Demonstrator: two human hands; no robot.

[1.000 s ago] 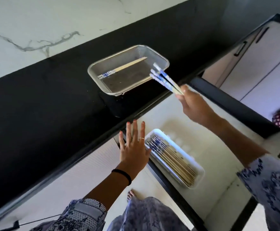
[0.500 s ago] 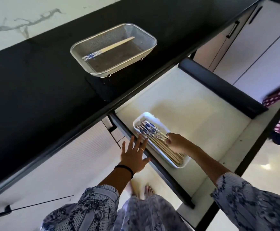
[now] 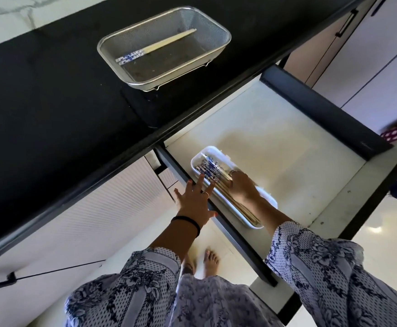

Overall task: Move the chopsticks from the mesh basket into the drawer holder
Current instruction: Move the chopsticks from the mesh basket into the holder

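Since a second ago, right hand [image 3: 241, 186] has carried chopsticks [image 3: 210, 169] into drawer holder [image 3: 267, 199], fingers gripping them; left hand [image 3: 194, 199] spread flat. Remaining pair [image 3: 155, 46] in mesh basket [image 3: 225, 40]: light, stiff, slick; pinch mid-shaft.

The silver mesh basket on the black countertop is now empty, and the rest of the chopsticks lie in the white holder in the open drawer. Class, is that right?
Not quite. The head view shows the silver mesh basket on the black countertop is not empty: blue-patterned chopsticks remain inside. The rest do lie in the white holder in the open drawer.
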